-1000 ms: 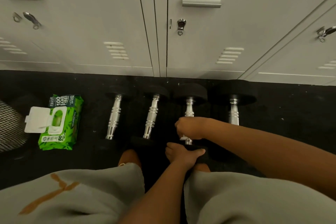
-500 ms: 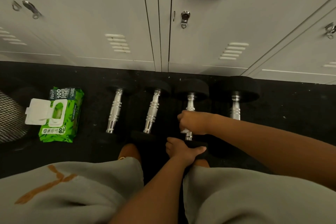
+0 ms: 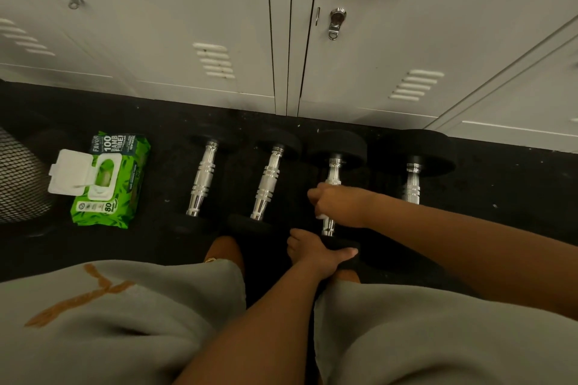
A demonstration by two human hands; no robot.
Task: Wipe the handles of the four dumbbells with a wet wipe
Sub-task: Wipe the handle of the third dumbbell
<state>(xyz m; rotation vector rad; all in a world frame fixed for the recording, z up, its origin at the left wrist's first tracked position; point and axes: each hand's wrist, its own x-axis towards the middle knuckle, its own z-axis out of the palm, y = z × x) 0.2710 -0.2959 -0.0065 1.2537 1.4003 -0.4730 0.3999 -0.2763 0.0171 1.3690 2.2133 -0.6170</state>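
Several black dumbbells with chrome handles lie side by side on the black floor. My right hand (image 3: pixel 339 205) is closed around the chrome handle of the third dumbbell (image 3: pixel 334 170), with a white wet wipe (image 3: pixel 321 216) showing under its fingers. My left hand (image 3: pixel 316 251) grips the near black weight of that same dumbbell. The first dumbbell (image 3: pixel 202 180) and second dumbbell (image 3: pixel 267 186) lie to the left, untouched. The fourth dumbbell (image 3: pixel 413 180) lies to the right, its near end hidden behind my right forearm.
A green wet wipe pack (image 3: pixel 108 181) with its white lid flipped open lies on the floor at the left. A black mesh item (image 3: pixel 18 178) is at the far left edge. White lockers (image 3: pixel 219 25) stand right behind the dumbbells. My knees in grey shorts fill the foreground.
My right hand has slid a little along the third dumbbell's handle, away from me. My left hand has stayed on the near weight. The view has tilted slightly.
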